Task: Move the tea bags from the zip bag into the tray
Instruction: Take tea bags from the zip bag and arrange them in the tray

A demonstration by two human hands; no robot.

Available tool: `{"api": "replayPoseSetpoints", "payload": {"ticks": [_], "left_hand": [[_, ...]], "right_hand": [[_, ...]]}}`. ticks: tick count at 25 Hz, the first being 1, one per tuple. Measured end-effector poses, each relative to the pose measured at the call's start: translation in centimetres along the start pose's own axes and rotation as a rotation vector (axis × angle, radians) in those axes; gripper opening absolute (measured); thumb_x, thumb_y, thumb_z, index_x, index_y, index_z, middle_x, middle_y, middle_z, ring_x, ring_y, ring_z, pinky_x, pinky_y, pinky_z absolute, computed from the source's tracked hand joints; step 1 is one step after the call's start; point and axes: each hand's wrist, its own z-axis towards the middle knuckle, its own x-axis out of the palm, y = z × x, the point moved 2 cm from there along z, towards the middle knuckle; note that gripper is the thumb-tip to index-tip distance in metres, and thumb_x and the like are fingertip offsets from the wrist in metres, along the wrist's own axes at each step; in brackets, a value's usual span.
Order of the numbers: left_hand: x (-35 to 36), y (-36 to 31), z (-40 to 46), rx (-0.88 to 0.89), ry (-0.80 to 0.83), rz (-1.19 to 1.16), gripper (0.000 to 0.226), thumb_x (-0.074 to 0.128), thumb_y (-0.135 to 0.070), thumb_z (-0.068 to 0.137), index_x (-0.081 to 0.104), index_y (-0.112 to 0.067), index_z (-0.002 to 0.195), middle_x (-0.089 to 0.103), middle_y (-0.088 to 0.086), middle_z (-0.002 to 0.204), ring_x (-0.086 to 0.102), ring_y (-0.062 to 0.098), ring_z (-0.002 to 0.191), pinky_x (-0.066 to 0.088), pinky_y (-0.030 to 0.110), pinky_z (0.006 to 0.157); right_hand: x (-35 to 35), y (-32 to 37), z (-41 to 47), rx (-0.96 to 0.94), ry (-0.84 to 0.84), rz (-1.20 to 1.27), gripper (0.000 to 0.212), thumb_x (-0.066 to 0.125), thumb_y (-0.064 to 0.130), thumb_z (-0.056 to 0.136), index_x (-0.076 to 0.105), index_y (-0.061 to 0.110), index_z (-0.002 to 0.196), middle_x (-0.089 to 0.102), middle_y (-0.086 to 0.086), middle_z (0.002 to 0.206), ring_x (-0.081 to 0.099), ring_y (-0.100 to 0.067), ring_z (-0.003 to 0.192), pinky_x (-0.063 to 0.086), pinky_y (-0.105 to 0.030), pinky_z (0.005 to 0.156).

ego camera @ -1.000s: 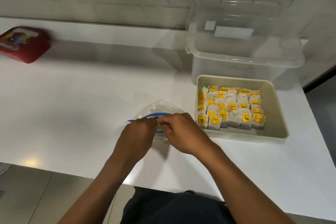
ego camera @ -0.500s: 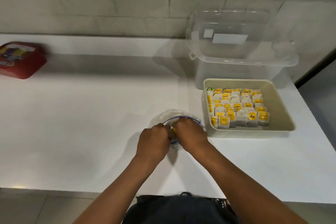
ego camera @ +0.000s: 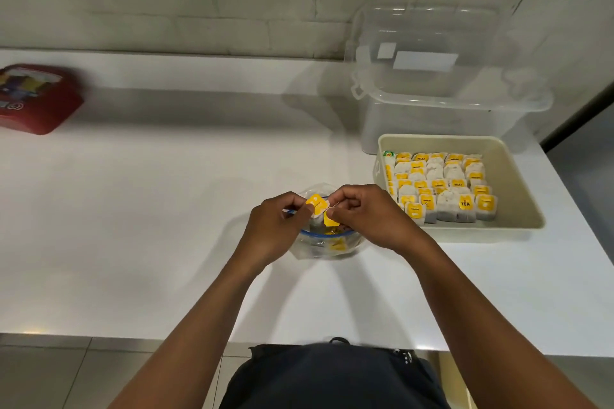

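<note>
White counter (ego camera: 139, 209): one zip bag (ego camera: 327, 247), one tray (ego camera: 518, 189), both hands' fingers (ego camera: 307, 207) pinching two tea bags (ego camera: 319, 206).

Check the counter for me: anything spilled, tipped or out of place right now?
Nothing stands out. The tea bags in the tray sit in tidy rows, the zip bag lies open on the counter, and both hands hold tagged tea bags just above it. Nothing has spilled.
</note>
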Motion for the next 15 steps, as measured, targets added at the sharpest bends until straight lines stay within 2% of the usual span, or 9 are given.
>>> {"api": "replayPoseSetpoints", "payload": {"ticks": [2,4,8,10,12,15], "left_hand": [[-0.1,-0.1,0.1,-0.04,0.023,-0.076,0.011,0.064,-0.036,0.091,0.07,-0.031,0.084,0.073,-0.012,0.082,0.066,0.011,0.075,0.058,0.041,0.076],[-0.1,-0.1,0.1,-0.052,0.038,-0.114,0.008,0.063,-0.033,0.091,0.069,-0.03,0.087,0.073,-0.007,0.081,0.063,0.015,0.071,0.057,0.048,0.077],[-0.3,-0.9,0.0,-0.044,0.044,-0.222,0.009,0.065,-0.022,0.092,0.07,-0.029,0.093,0.072,-0.005,0.079,0.06,0.015,0.071,0.057,0.044,0.07],[-0.5,-1.2,0.0,-0.034,0.087,-0.254,0.016,0.067,-0.019,0.091,0.071,-0.032,0.099,0.068,-0.008,0.075,0.061,0.015,0.073,0.054,0.038,0.067],[-0.5,-1.2,0.0,-0.013,0.161,-0.231,0.02,0.068,-0.02,0.089,0.072,-0.035,0.103,0.066,-0.009,0.074,0.061,0.014,0.075,0.052,0.039,0.067],[-0.7,-1.1,0.0,0.02,0.136,-0.108,0.011,0.068,-0.033,0.084,0.074,-0.033,0.093,0.066,-0.005,0.077,0.061,0.014,0.073,0.054,0.044,0.072]], "right_hand": [[-0.2,0.1,-0.1,0.013,0.007,0.075,0.008,0.073,0.014,0.087,0.075,0.018,0.093,0.072,0.0,0.074,0.068,-0.011,0.066,0.06,-0.036,0.076],[-0.3,0.2,-0.2,0.031,-0.001,0.149,0.007,0.071,0.012,0.089,0.075,0.017,0.093,0.073,-0.004,0.076,0.068,-0.013,0.066,0.061,-0.035,0.075],[-0.6,0.2,-0.1,0.036,-0.006,0.195,0.009,0.068,0.013,0.091,0.075,0.017,0.093,0.075,-0.007,0.086,0.072,-0.029,0.082,0.062,-0.041,0.079],[-0.7,0.4,0.0,0.023,-0.001,0.23,0.009,0.067,0.012,0.092,0.074,0.015,0.098,0.074,-0.009,0.086,0.072,-0.024,0.073,0.062,-0.039,0.076],[-0.6,0.6,0.2,0.009,-0.009,0.263,0.011,0.064,0.01,0.093,0.072,0.014,0.101,0.074,-0.009,0.084,0.071,-0.019,0.068,0.061,-0.036,0.072],[-0.7,0.6,0.6,0.011,-0.036,0.272,0.019,0.054,0.005,0.097,0.071,0.014,0.1,0.075,-0.008,0.087,0.074,-0.024,0.078,0.061,-0.036,0.074]]}}
